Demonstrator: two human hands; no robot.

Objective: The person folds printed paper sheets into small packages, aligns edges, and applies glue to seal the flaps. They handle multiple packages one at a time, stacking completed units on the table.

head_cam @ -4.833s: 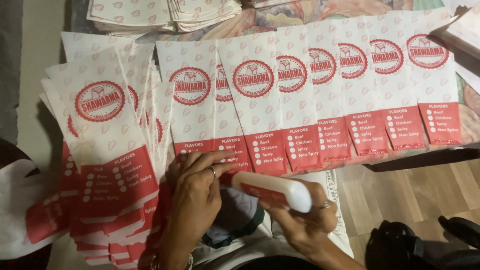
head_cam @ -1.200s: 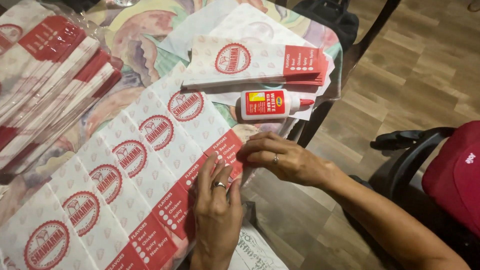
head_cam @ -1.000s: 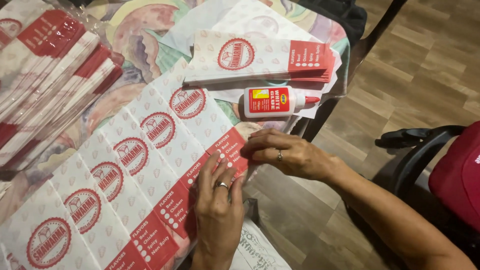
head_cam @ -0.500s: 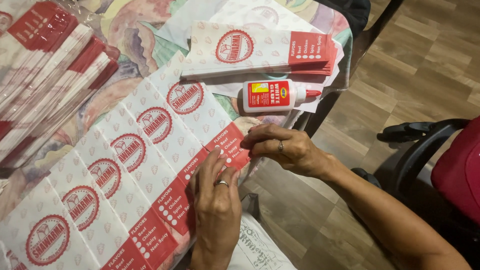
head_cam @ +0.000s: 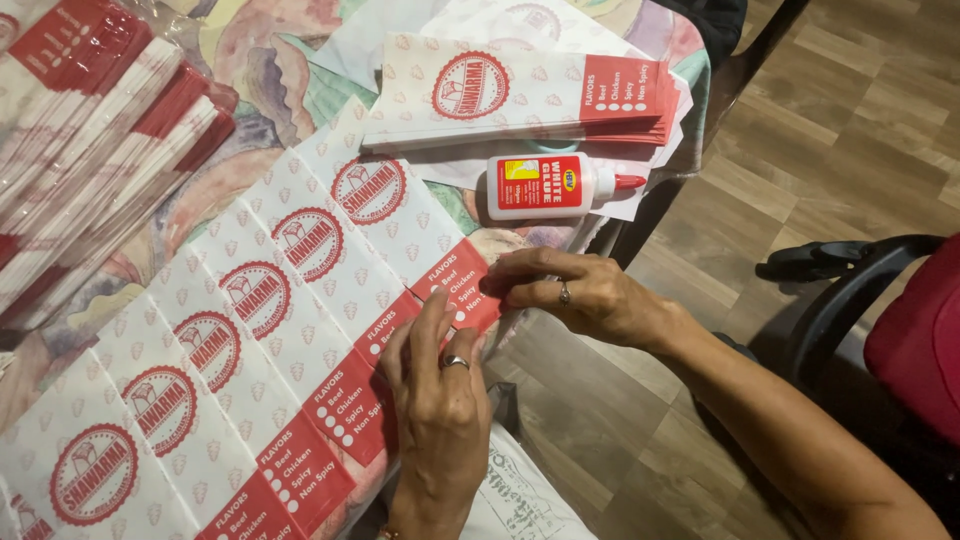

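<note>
A fanned row of white and red paper wrappers (head_cam: 300, 290) with round red logos lies overlapped along the table edge. My left hand (head_cam: 435, 400), with a ring, presses flat on the red bottom end of one wrapper. My right hand (head_cam: 580, 295) pinches the folded red end of the end wrapper (head_cam: 455, 285) at the table edge. A white glue bottle (head_cam: 555, 185) with a red label and red tip lies on its side just beyond my right hand.
A stack of finished wrappers (head_cam: 530, 95) lies behind the glue bottle. More stacked wrappers (head_cam: 90, 150) fill the upper left on a patterned tablecloth (head_cam: 270, 70). A dark chair arm (head_cam: 850, 290) and red cushion (head_cam: 920, 340) stand at right over wooden floor.
The glue bottle left my right hand and now lies on the table. My view shifted to the row's right end, where both hands now press a wrapper's end.
</note>
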